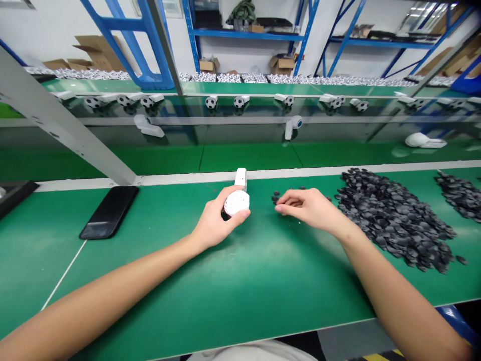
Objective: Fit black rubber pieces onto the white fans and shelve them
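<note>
The left hand (pixel 220 215) grips a white plastic housing (pixel 237 200) round its bulbous end — light, stiff, smooth, best held there — near the far edge of the green bench (pixel 48 265). The right hand (pixel 304 208), fingers pinched, hovers by thin black discs (pixel 391 220) — fiddly to lift; whether it holds one, I cannot tell.

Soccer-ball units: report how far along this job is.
Done: several patched units sit farther back. In hand: the left hand grips a white, unpatched ball unit; the right hand is beside loose black patches. Remaining: that unit and the large patch heap.
</note>
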### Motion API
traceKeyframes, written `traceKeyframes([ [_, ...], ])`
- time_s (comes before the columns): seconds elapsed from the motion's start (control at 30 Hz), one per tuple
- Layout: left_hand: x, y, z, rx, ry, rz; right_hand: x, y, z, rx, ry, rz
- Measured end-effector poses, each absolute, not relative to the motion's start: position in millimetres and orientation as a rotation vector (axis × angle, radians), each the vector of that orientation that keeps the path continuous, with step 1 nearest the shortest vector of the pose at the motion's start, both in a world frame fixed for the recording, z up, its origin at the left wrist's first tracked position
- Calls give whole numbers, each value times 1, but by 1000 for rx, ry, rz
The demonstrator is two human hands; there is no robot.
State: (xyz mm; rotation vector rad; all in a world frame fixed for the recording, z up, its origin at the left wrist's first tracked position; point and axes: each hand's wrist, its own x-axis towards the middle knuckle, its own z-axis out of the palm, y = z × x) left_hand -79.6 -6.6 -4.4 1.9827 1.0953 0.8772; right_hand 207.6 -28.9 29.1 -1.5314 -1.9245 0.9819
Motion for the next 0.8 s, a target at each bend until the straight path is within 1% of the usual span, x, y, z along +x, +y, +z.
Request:
traceKeyframes([
  [0.17,-77,-4,-11,2077,975,907,178,-39,20,-1319,-1655,1347],
  [0.3,-77,-3,-17,2183,789,962,156,-49,14,-1274,-1491,1444],
  [0.43,-76,-5,-19,2190,690,942,147,-52,12,-1290,-1459,1374],
  [0.6,-75,-8,-16,2220,675,879,140,-54,9,-1303,-1470,1332],
  [0.8,-74,-14,-12,2124,735,849,130,-60,8,-1381,-1540,1150],
])
